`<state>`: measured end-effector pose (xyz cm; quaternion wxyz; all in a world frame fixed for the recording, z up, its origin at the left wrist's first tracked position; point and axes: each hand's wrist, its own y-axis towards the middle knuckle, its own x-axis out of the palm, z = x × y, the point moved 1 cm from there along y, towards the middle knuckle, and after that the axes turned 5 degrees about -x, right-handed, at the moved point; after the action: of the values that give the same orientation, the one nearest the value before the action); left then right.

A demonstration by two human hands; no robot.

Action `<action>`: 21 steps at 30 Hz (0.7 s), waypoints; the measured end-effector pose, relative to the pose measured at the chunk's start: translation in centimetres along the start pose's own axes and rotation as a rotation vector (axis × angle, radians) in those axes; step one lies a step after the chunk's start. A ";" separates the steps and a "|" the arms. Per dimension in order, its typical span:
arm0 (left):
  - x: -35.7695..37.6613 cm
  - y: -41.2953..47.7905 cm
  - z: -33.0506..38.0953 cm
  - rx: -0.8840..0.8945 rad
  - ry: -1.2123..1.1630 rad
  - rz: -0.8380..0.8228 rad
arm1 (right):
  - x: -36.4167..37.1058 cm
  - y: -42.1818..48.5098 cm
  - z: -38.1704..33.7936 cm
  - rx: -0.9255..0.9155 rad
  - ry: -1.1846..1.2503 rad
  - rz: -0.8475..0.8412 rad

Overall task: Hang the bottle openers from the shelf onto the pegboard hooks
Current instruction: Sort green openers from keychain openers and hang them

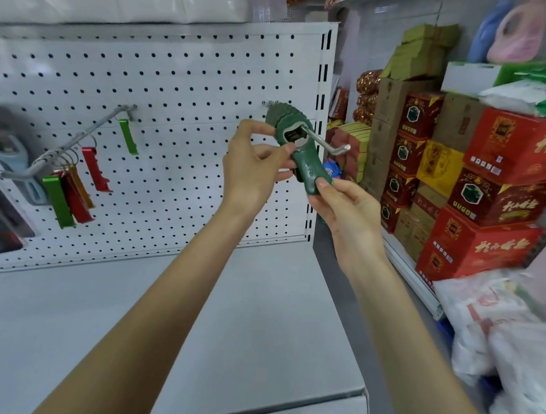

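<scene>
Two pinches hold the green bottle opener (308,171), left hand (252,166) at nine o'clock, right hand (347,214) at six; tilting could slip it off the hook (327,143).

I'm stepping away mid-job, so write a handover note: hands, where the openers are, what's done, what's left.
Left hand pinches the green bottle opener near its head; right hand holds its lower end.
The right hook already passes through its opening; more green openers hang behind it.
Coloured openers hang on the left hook.
Left: slide it back, release, check the shelf for more.
</scene>
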<state>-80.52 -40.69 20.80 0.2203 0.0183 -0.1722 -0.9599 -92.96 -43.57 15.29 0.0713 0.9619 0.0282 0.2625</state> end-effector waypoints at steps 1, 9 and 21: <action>0.1 0.1 -0.1 -0.008 -0.005 0.008 | 0.0 0.0 0.0 0.010 -0.004 -0.003; 0.2 0.1 -1.1 -0.057 0.008 0.042 | -1.6 -0.2 -0.1 0.094 -0.181 -0.039; -7.5 -4.0 -4.3 0.307 1.199 -0.090 | -2.7 -1.6 0.3 -0.312 -1.582 -0.553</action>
<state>-74.98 -35.47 15.06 0.2328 0.5933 -0.1535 -0.7551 -95.16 -42.24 13.44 0.2632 0.7998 0.1674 -0.5128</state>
